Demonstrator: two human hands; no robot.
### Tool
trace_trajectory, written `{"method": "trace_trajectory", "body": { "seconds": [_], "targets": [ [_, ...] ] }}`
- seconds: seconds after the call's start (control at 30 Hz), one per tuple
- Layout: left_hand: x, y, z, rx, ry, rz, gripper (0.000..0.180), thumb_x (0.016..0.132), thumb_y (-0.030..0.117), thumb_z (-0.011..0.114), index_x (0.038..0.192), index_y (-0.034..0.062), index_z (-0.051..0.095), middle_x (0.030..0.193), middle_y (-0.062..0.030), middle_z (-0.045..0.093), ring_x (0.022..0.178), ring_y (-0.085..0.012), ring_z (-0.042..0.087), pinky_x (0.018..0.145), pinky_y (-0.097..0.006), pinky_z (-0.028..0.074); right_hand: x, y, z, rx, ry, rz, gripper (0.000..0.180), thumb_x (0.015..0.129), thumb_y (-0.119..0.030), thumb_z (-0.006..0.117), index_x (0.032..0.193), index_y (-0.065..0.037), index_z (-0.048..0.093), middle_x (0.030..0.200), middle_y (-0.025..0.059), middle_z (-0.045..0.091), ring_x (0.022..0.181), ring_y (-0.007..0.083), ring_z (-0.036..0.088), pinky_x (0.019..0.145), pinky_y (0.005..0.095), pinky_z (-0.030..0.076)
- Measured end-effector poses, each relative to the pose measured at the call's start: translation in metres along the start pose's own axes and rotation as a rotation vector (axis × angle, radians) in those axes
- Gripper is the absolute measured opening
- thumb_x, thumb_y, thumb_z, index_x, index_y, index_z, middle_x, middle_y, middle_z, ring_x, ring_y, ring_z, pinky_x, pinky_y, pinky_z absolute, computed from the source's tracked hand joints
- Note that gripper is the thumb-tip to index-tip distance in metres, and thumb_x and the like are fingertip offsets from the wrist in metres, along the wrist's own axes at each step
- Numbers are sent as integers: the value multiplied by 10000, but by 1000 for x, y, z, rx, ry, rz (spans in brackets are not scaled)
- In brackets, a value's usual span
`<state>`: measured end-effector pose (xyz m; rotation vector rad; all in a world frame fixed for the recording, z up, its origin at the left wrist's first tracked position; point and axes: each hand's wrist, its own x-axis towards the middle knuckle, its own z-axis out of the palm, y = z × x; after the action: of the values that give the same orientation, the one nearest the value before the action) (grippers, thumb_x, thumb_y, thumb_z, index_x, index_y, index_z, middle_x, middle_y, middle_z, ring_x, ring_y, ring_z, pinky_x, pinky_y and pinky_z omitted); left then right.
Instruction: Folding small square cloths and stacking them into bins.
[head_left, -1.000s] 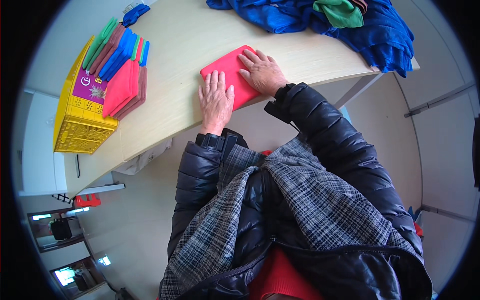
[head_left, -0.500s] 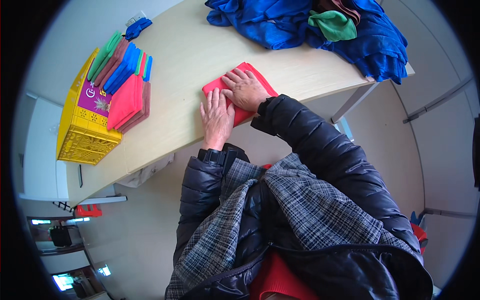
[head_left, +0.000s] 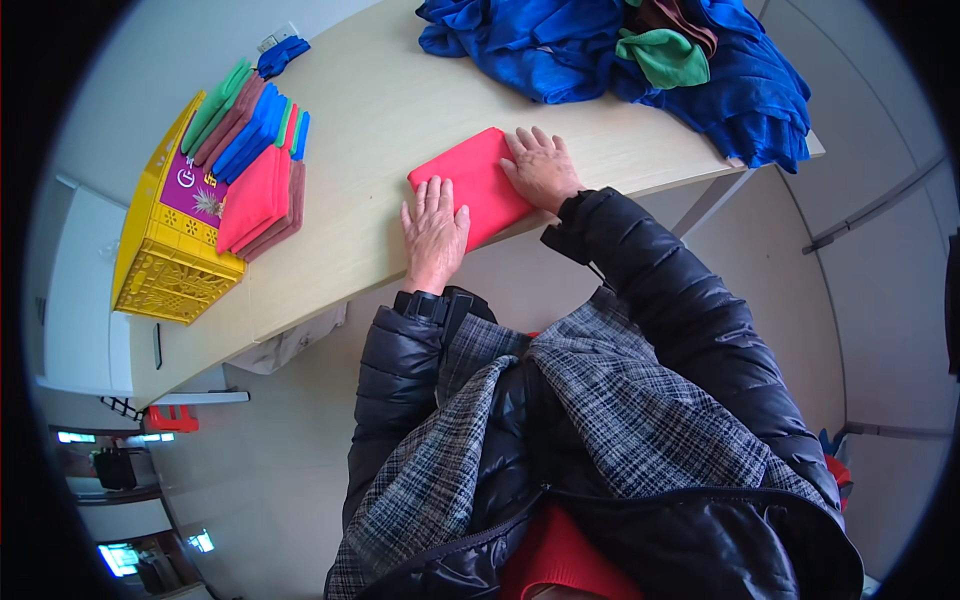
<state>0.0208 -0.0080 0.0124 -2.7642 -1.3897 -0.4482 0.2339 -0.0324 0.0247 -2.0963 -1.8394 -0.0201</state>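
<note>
A folded red cloth lies flat near the front edge of the table. My left hand rests on its left near corner with the fingers stretched out. At the cloth's right edge lies my right hand, open, fingers spread, partly on the cloth and partly on the table. Neither hand grips anything. To the left, a yellow plastic crate stands on the table, and folded cloths in red, blue, green and brown are stacked against it.
A heap of loose blue cloth covers the far right of the table, with a green cloth and a brown one on it. A small blue bundle lies by the wall at the back left. White cabinets stand at the right.
My right hand has slid right across the red cloth to its right edge. The cloth's right side now lies flat and even. My left hand has hardly moved.
</note>
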Motion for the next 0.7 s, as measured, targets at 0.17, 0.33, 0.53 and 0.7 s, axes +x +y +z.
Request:
{"method": "trace_trajectory", "body": {
  "seconds": [0.17,0.33,0.53,0.7],
  "targets": [
    [4,-3,2,-42,54,21,564,1013,342,469,1483,38,407,1562,-149,371,1471,-313,294,1193,-561,203,-20,-29,4,-78,136,-157,556,1015,-400,437,1473,-85,448,1537,116,427,1459,312,326,1185,496,248],
    [6,4,14,-36,90,45,548,1010,326,479,1472,37,422,1557,-147,378,1466,-324,298,1188,-560,214,-34,-41,20,12,150,-205,555,1017,-399,437,1479,-91,449,1543,110,420,1462,317,321,1195,489,234],
    [1,3,20,-32,152,22,542,1006,319,483,1471,46,426,1559,-141,375,1467,-323,296,1187,-555,224,-34,-30,15,-18,127,-210,544,1023,-392,429,1481,-101,452,1546,107,415,1452,317,333,1182,472,255],
    [0,7,17,-17,153,21,548,1006,324,481,1477,52,420,1562,-138,371,1468,-320,295,1186,-550,227,-40,-16,13,-16,165,-163,528,1026,-393,420,1463,-100,472,1520,111,443,1410,319,379,1148,466,289]
  ]
}}
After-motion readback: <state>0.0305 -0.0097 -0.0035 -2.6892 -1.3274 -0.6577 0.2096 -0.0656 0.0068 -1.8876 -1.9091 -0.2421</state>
